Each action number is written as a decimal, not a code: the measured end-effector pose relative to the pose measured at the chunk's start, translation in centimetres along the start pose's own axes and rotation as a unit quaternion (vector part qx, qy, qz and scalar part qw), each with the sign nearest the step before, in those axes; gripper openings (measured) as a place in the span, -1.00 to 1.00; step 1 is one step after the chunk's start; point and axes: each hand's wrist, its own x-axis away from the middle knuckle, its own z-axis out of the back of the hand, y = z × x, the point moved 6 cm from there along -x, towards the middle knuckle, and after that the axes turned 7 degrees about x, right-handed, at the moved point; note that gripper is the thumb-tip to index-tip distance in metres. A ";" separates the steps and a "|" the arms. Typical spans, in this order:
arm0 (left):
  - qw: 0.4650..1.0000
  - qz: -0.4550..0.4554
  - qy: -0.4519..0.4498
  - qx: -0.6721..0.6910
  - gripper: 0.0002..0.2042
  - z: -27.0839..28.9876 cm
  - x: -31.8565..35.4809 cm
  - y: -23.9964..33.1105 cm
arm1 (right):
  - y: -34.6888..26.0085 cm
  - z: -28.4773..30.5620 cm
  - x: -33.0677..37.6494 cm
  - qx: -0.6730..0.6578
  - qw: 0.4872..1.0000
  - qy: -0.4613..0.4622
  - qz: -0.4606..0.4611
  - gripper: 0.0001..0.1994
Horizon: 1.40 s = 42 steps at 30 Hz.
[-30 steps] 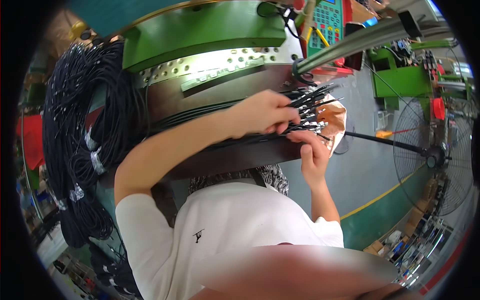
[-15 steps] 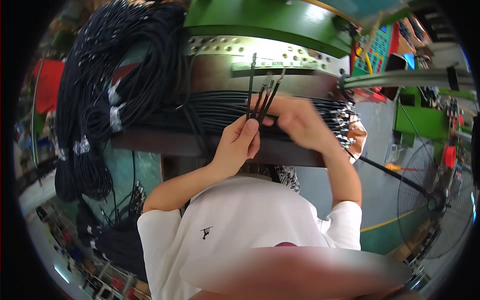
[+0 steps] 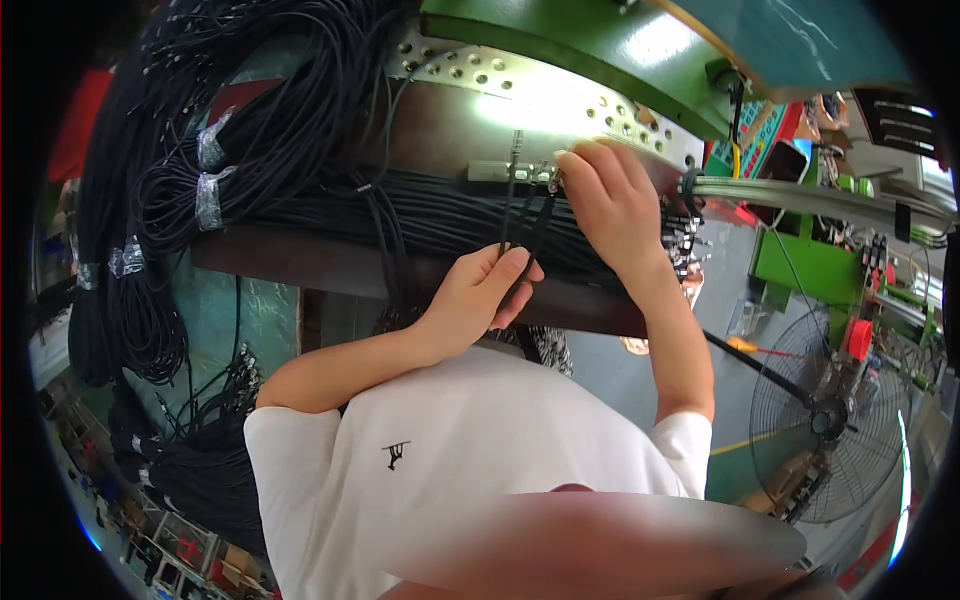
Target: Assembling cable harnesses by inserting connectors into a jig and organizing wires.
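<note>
While left hand (image 3: 478, 300) grips, thin black cables (image 3: 520, 225) hang straight.

- We had one view only, a wide fisheye worn on the head, looking down and forward, close over our white shirt (image 3: 470, 480).
- It faced the green machine (image 3: 600, 45) at 12 o'clock; a floor fan (image 3: 830, 420) sat at 4 o'clock, edges bending.

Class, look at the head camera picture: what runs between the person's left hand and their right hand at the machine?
In the head view, a few thin black cables stretch from the left hand up to the right hand, crossing the flat bundle of black cables behind.
</note>
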 end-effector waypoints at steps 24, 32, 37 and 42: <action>0.987 -0.054 -0.062 -0.135 -0.59 -0.6 -0.3 3.4 | 0.9 -2.3 0.5 -0.164 0.982 -0.010 -0.088 -0.80; 0.985 0.036 -0.167 0.030 -0.54 -1.4 -0.3 3.0 | 1.6 -3.3 1.6 -0.231 0.953 -0.072 -0.180 -0.84; 0.983 0.039 -0.179 0.029 -0.53 -1.3 -0.4 2.7 | 2.0 -3.1 1.8 -0.264 0.937 -0.081 -0.213 -0.84; 0.983 0.039 -0.177 0.014 -0.53 -1.5 -0.7 2.8 | 1.9 -2.8 1.5 -0.253 0.950 -0.080 -0.163 -0.84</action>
